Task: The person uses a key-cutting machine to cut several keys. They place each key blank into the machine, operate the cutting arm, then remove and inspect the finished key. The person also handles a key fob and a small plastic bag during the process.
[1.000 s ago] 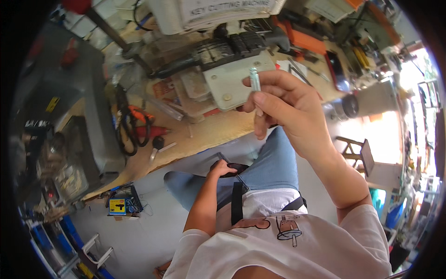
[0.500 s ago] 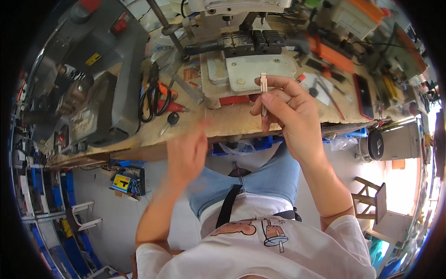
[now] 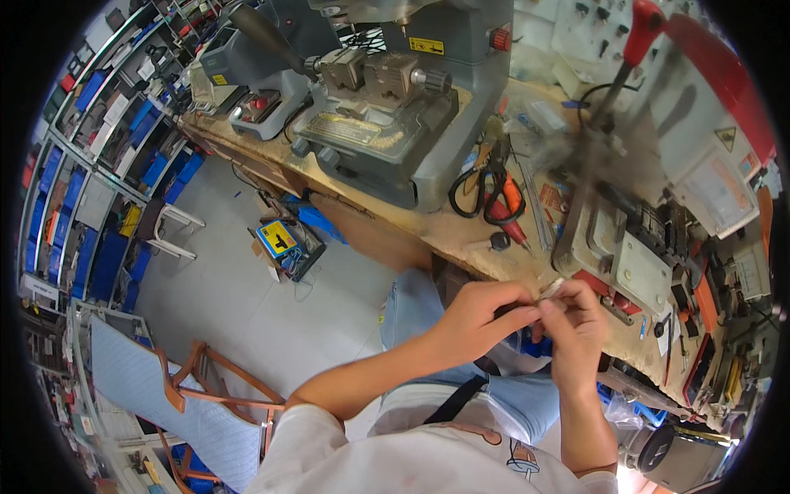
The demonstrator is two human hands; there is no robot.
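My right hand (image 3: 574, 329) pinches a small pale narrow piece (image 3: 554, 288) just in front of the workbench's edge. My left hand (image 3: 485, 317) is closed against it, fingertips meeting those of the right; what exactly they grip is partly hidden. Just beyond my hands is the white base plate (image 3: 638, 280) of a machine with a red-knobbed lever (image 3: 643, 29). A key with a black head (image 3: 499, 242) lies on the bench, near black-handled scissors (image 3: 462, 188) and a red-and-orange tool (image 3: 512, 216).
A grey machine with clamps (image 3: 378, 140) occupies the bench (image 3: 448, 239); another (image 3: 255, 107) stands farther left. Shelves with blue bins (image 3: 103, 272) line the left side. A chair with a pale blue pad (image 3: 164, 395) is at lower left. A boxed tool (image 3: 280, 243) rests on the floor.
The view has swung toward the left. My left hand has risen from my lap to meet my right hand, which has come lower with the narrow piece.
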